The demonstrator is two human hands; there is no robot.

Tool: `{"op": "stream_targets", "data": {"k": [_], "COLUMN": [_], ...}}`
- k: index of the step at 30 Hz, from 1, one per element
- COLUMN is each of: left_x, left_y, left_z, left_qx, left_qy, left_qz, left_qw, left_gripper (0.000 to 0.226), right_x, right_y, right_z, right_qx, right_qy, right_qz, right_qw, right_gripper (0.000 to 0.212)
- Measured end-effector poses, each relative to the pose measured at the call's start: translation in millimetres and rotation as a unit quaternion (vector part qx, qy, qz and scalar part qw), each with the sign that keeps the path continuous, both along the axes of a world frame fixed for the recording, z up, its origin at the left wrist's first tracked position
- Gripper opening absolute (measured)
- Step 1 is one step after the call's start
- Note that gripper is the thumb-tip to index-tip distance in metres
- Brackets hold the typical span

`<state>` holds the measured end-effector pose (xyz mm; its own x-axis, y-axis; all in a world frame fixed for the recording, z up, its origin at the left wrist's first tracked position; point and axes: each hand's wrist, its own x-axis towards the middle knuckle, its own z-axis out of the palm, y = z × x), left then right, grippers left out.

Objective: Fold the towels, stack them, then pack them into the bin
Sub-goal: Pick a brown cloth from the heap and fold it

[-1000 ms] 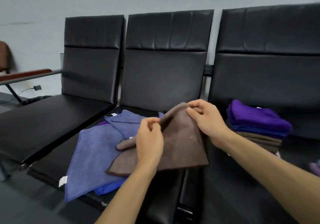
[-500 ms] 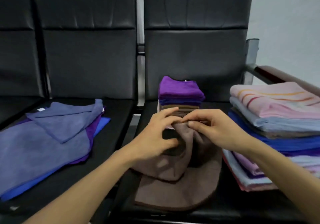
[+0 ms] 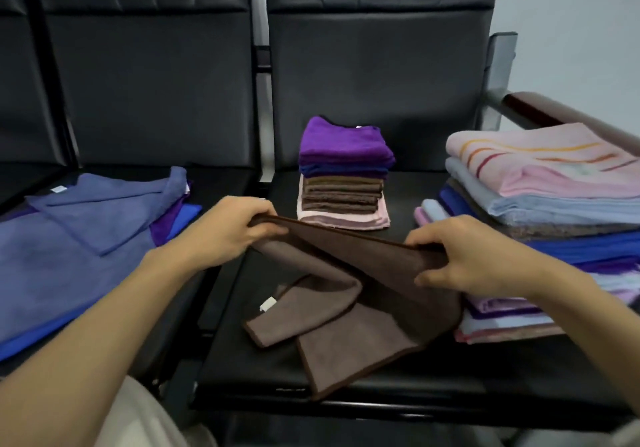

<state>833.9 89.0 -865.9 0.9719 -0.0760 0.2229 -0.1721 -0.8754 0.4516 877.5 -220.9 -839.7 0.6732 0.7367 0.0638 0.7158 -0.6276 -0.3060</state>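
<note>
We have one head view. It faces forward and down, close above the left hand [image 3: 225, 235], right hand [image 3: 464, 256] and seat [image 3: 242, 360].

Brown towel [image 3: 363, 294], front of the right seat of the black bench [image 3: 242, 360]: mid-brown faces, darker brown edging, white tag [image 3: 267, 304]. Small folded stack [image 3: 343, 176] at the back of the same seat, top to bottom: purple, dark blue, several brown layers, pale pink. Large pile [image 3: 540, 187] at the bench's right edge: pink top towel with orange and red stripes, then light blue, grey-brown, royal blue, purple, lilac and pink. Spread towels [image 3: 69, 249] on the neighbouring seat: slate blue over purple and bright blue. Armrest [image 3: 540, 111]: dark red-brown.
</note>
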Motion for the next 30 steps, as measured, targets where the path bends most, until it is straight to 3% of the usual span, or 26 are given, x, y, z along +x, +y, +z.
{"op": "stream_targets", "data": {"k": [3,7,10,12,14,17,20,25,28,30], "left_x": [-12,-18,-15,-9,-2,9,4,-17,-33,-44], "left_y": [22,32,29,21,12,8,7,5,16,25], "left_z": [3,0,-3,1,7,17,31,35,32,31], "left_qx": [-0.041,-0.126,-0.242,-0.378,-0.462,-0.384,-0.359,-0.319,-0.29,-0.245], "left_qy": [0.016,0.043,0.049,0.028,-0.047,-0.218,-0.31,-0.307,-0.212,-0.091], "left_qz": [0.044,0.084,0.161,0.18,0.183,0.189,0.159,0.1,0.042,-0.007], "left_qw": [0.998,0.988,0.955,0.908,0.866,0.877,0.866,0.891,0.932,0.965], "left_gripper": [0.008,0.01,0.008,0.01,0.012,0.014,0.016,0.012,0.017,0.016], "right_x": [4,13,21,31,39,41,35,22,10,1], "right_y": [1,10,24,37,47,55,53,30,11,-2], "right_z": [-2,-10,-21,-28,-27,-11,6,5,0,-3], "right_qx": [0.023,0.208,0.365,0.447,0.511,0.532,0.551,0.5,0.405,0.283], "right_qy": [-0.059,-0.021,0.089,0.139,0.108,-0.052,-0.116,-0.132,-0.073,-0.005], "right_qz": [-0.057,-0.118,-0.169,-0.194,-0.194,-0.174,-0.152,-0.096,-0.034,0.005], "right_qw": [0.996,0.971,0.911,0.862,0.831,0.827,0.812,0.851,0.911,0.959], "right_gripper": [0.013,0.013,0.018,0.025,0.027,0.024,0.024,0.035,0.025,0.011]}}
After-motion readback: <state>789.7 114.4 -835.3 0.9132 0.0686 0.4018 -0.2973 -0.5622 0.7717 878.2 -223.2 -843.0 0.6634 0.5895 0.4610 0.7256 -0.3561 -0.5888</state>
